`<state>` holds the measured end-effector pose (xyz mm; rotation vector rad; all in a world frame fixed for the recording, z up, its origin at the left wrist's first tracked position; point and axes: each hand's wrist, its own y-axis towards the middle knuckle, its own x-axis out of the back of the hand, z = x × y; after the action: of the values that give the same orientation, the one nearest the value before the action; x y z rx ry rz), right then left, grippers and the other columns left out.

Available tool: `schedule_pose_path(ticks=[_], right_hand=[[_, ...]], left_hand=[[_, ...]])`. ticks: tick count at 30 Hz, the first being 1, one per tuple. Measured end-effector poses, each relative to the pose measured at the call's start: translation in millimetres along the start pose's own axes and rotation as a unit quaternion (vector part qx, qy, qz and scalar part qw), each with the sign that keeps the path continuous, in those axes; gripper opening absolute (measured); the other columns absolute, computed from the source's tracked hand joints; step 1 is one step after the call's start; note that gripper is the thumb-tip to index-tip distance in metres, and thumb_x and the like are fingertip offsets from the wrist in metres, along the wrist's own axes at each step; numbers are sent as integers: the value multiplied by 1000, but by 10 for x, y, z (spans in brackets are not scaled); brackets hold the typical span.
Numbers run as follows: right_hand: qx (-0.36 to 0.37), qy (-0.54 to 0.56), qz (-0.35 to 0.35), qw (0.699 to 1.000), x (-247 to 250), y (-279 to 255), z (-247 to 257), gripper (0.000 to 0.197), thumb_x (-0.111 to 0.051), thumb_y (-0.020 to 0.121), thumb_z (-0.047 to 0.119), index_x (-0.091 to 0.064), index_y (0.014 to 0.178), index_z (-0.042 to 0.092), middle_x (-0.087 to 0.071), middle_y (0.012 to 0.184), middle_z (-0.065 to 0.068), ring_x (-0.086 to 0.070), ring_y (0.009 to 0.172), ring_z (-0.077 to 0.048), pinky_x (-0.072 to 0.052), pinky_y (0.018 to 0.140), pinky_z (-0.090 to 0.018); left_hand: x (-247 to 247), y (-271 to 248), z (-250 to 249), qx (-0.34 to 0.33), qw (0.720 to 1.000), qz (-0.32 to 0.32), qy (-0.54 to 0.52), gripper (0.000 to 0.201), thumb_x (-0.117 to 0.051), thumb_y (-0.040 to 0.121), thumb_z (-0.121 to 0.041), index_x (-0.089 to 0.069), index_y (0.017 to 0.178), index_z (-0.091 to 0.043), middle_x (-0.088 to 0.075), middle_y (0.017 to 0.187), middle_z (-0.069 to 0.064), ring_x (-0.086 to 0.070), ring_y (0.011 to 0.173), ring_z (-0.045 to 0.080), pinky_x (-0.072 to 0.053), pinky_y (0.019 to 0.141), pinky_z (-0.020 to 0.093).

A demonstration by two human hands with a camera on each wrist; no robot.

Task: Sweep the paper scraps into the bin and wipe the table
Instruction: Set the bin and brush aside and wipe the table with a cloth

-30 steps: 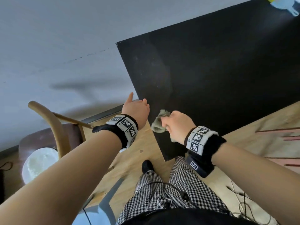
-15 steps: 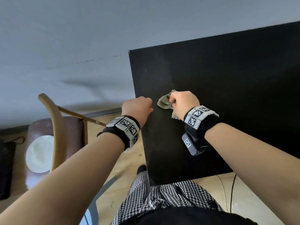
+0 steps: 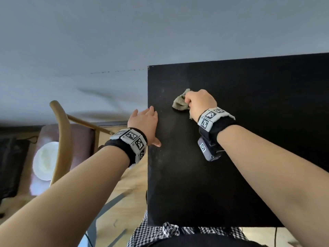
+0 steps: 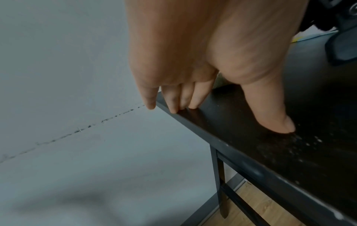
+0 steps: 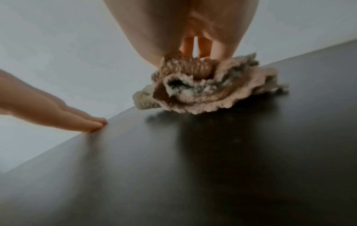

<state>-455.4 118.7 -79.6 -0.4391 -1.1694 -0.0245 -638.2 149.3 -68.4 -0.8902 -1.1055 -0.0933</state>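
Observation:
A crumpled grey-beige cloth [image 3: 179, 104] lies on the black table [image 3: 249, 157] near its far left corner. My right hand [image 3: 199, 102] grips the cloth and holds it down on the tabletop; the right wrist view shows the cloth [image 5: 208, 91] bunched under the fingers. My left hand [image 3: 144, 122] rests flat on the table's left edge with straight fingers [image 4: 173, 104] and the thumb [image 4: 270, 116] pressed on the top. Fine pale specks [image 4: 301, 146] dot the surface by the thumb. No paper scraps and no bin show in any view.
A wooden chair [image 3: 62, 139] with a brown seat stands left of the table, a white plate [image 3: 45, 161] on it. A grey wall [image 3: 89, 50] runs behind the table. Below lie a wooden floor [image 3: 128, 189] and the person's checked trousers [image 3: 169, 230].
My right hand has carried the cloth from the table's near left edge up onto the top, toward the far left corner. My left hand has uncurled and settled flat on the left edge.

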Motion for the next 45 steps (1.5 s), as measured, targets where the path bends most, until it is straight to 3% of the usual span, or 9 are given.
schedule_pose_path(ticks=[2,8,13,19,22,27,35,41,45], right_hand=[[13,-9,1,1000,-25,-81,92,26,-46,88,12,-58,111,17,-54,116,-15,-56,104,-34,-48,83,-38],[166,-31,78,983,-182,-509,201,24,-48,91,18,-55,114,17,-48,111,-8,-54,95,-27,-42,75,-31],[127,-24,69,989,44,110,24,23,-52,89,14,-61,108,24,-54,108,-7,-59,93,-28,-49,83,-37],[47,-17,61,997,409,868,-28,26,-49,91,11,-58,114,17,-55,119,-10,-57,104,-30,-46,90,-38],[34,-58,25,997,335,843,125,27,-49,89,13,-53,115,11,-52,117,-15,-55,105,-33,-46,88,-38],[162,-75,27,984,111,568,395,23,-51,89,13,-54,111,18,-50,110,-13,-57,93,-31,-46,74,-36],[29,-85,-32,995,563,993,-3,28,-50,89,7,-51,116,7,-59,109,-19,-56,100,-37,-47,75,-39],[104,-66,-15,992,331,1045,559,28,-43,90,10,-53,116,10,-54,116,-17,-54,107,-36,-47,81,-39],[172,-35,3,984,314,1155,835,26,-43,89,4,-52,113,6,-45,93,-11,-52,104,-30,-46,78,-37]], left_hand=[[29,21,19,2,1000,-4,5,112,-72,64,-67,-21,148,-12,-17,156,4,-25,141,20,-16,117,46],[165,212,51,22,999,18,16,128,-73,62,-67,-2,151,-8,3,159,7,-5,146,21,-12,118,43],[330,401,114,23,999,31,24,133,-77,59,-64,0,151,-7,6,159,8,-1,147,20,-9,119,43],[436,580,221,24,998,29,41,135,-77,56,-68,-4,151,-8,0,159,6,-2,147,17,-5,118,43],[449,628,223,24,998,20,55,137,-78,51,-70,-9,151,-7,-7,158,7,-8,146,16,-4,117,43],[447,596,259,16,998,18,54,132,-74,55,-71,-6,152,-11,-3,160,6,-4,146,15,-1,118,44],[412,598,299,2,999,13,34,133,-73,57,-71,-4,152,-9,-1,160,7,-2,147,15,-2,118,46],[410,596,302,2,1000,10,25,132,-74,58,-68,-4,152,-9,-1,160,7,-3,147,16,-2,118,46],[420,604,287,10,1000,16,23,132,-76,57,-66,-3,152,-11,0,160,6,-3,147,17,-1,118,47]])
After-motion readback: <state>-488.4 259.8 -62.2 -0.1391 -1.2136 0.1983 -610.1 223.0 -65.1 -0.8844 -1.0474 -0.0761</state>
